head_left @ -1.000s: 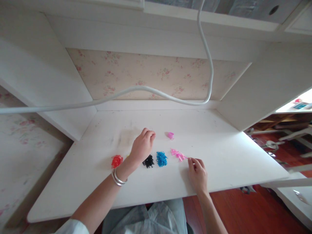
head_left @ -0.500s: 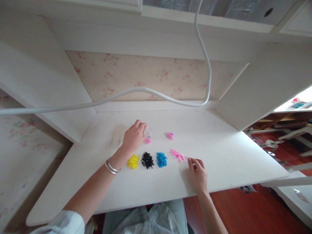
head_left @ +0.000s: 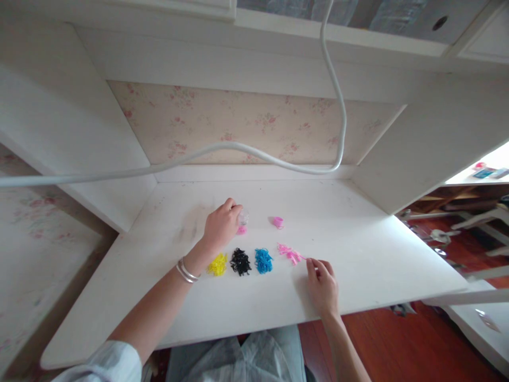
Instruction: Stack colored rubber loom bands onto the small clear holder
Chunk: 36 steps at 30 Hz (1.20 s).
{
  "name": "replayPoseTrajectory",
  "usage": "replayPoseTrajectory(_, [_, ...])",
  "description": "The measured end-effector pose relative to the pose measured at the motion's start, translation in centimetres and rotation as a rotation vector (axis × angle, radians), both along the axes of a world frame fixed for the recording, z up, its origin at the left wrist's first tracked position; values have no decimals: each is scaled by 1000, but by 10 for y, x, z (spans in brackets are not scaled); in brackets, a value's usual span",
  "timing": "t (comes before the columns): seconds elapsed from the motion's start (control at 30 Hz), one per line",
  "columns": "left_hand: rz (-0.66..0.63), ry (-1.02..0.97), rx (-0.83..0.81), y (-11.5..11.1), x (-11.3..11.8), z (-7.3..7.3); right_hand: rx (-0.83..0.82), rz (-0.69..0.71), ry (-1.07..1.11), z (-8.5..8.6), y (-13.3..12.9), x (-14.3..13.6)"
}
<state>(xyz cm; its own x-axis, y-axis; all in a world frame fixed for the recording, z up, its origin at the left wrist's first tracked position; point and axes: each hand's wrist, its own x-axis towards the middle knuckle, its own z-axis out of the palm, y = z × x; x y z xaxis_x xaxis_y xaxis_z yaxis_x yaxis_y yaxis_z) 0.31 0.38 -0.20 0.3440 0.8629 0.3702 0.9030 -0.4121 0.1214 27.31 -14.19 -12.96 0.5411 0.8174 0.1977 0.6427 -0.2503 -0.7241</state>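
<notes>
White and broad, the counter (head_left: 358,254) fills the middle of the view, its loose bands lying out in separate colours, with a pale cord (head_left: 234,144) crossing in front of the flowered wall. Compared with a second ago, the left arm lies further left: its forearm and silver bracelets (head_left: 186,270) now cover the spot where the red pile showed, while the yellow pile (head_left: 217,264) is back in plain sight. The left hand (head_left: 222,225) has shifted off the clear container (head_left: 244,216), which it hid before, and sits at its left side with fingers curled; whether that grip is closed on the container or only beside it, I cannot tell. The right hand (head_left: 321,281) has not moved, and its grip is pinched closed, thumb against finger, on the end of a thin pink strand. Between the hands, nearer the front edge, the black pile (head_left: 240,262) and the blue pile (head_left: 263,260) lie apart and undisturbed, with the pink pile (head_left: 288,252) spread to their right. My reading is that the left hand is occupied around the container while the right is the one engaged with the pink bands. Smaller still are a pink roll (head_left: 278,223) standing alone behind the piles, a pink clump (head_left: 242,230) just below the container, and the strand (head_left: 304,258) itself, reaching from the pink pile to the fingertips.
</notes>
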Motion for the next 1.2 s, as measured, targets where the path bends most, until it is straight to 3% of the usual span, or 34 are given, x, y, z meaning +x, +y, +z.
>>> replayPoseTrajectory(0.17, [13, -212, 48, -10, -14, -6, 14, -42, 28, 2, 0, 0])
replayPoseTrajectory(0.33, [-42, -515, -51, -61, -26, -36, 79, -70, 96, 22, 8, -13])
replayPoseTrajectory(0.5, [-68, -722, -343, -127, -28, -80, 232, 107, 113, 60, 39, -51])
replayPoseTrajectory(0.63, [-50, -752, -492, -153, -32, -104, 309, 297, 59, 86, 73, -86])
replayPoseTrajectory(0.77, [-33, -786, -535, -154, -36, -106, 353, 402, -87, 100, 103, -110])
replayPoseTrajectory(0.93, [-51, -769, -538, -150, -35, -99, 351, 426, -240, 99, 128, -125])
replayPoseTrajectory(1.2, [-81, -720, -542, -151, -37, -100, 314, 438, -276, 95, 133, -128])
